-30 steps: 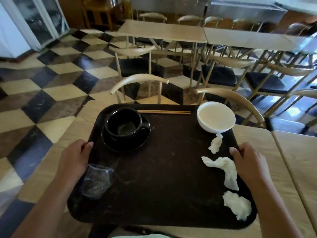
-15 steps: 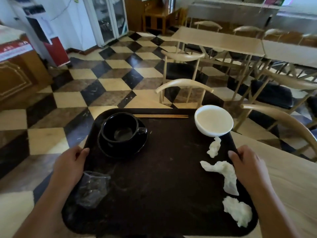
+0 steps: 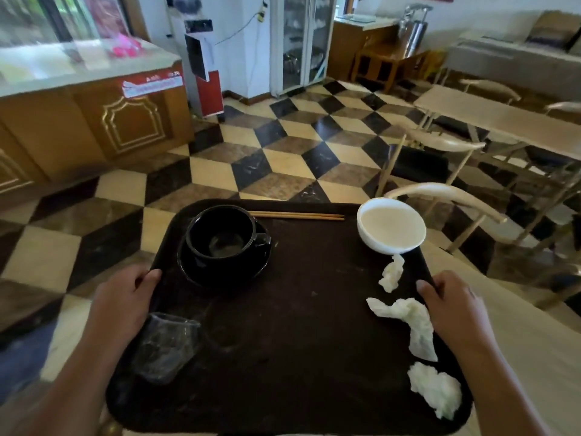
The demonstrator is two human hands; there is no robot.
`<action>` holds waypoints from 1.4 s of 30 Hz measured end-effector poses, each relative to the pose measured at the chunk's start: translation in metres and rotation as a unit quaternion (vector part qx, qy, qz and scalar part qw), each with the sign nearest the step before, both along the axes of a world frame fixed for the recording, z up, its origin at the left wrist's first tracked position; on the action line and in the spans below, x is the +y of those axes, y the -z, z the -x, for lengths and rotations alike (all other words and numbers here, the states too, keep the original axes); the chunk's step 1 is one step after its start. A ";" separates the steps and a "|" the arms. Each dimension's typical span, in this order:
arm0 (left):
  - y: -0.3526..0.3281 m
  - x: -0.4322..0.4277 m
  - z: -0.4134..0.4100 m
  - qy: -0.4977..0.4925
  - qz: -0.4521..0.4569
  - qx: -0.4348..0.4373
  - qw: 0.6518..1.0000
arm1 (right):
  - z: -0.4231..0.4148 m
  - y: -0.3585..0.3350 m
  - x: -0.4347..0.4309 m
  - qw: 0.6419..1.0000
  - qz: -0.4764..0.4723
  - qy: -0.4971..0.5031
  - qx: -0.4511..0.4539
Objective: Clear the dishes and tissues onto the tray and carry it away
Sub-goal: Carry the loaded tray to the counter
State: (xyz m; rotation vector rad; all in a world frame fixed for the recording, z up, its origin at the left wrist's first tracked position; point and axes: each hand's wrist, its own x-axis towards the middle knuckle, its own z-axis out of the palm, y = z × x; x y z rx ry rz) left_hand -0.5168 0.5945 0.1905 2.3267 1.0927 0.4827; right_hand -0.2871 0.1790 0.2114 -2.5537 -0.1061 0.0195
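A dark brown tray is held in the air in front of me. My left hand grips its left rim and my right hand grips its right rim. On it stand a black cup on a black saucer at the far left, wooden chopsticks along the far edge, and a white bowl at the far right. Three crumpled white tissues lie along the right side. A crushed clear plastic cup lies near my left hand.
Checkered tile floor stretches ahead. A wooden counter stands at the left, a glass cabinet at the back. Light wood chairs and tables stand at the right, and a table edge lies beside my right arm.
The view has swung left with the tray: the tables and chairs slid to the right and the counter and cabinet came into sight. Both hands kept their grip on the rims.
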 end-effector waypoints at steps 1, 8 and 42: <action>0.002 0.018 0.009 -0.007 -0.001 -0.002 1.000 | 0.002 0.001 0.021 1.000 -0.002 -0.007 0.002; 0.006 0.120 0.083 -0.114 0.005 0.003 0.993 | 0.001 0.006 0.176 0.995 0.005 -0.100 0.007; 0.013 0.468 0.113 -0.530 0.063 0.005 0.846 | -0.124 0.021 0.885 0.852 0.022 -0.521 0.044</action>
